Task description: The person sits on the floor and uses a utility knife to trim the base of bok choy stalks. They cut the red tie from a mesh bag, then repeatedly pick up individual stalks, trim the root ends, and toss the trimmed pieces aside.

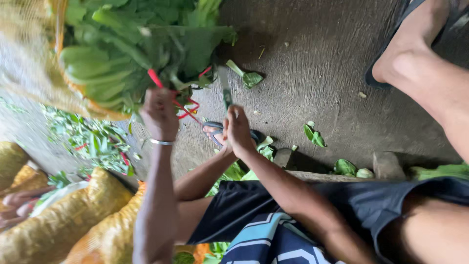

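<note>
My left hand [159,115], a thin bracelet on its wrist, grips the stem end of a large bunch of leafy greens [127,54] tied with a red band [183,105]. The bunch lies partly in an orange mesh sack [29,58]. Just to the right, my right hand [238,129] holds a knife [224,88] whose blade points up toward the stem ends of the bunch. A cut stem piece with a leaf [246,76] lies on the ground beside the blade.
Rough concrete floor [312,63] with scattered leaf scraps [313,136]. A heap of trimmings [93,139] lies at left, with yellow mesh sacks [58,225] below it. My sandalled feet are at the top right [405,54] and under my right hand [215,133]. More greens [344,167] lie by my leg.
</note>
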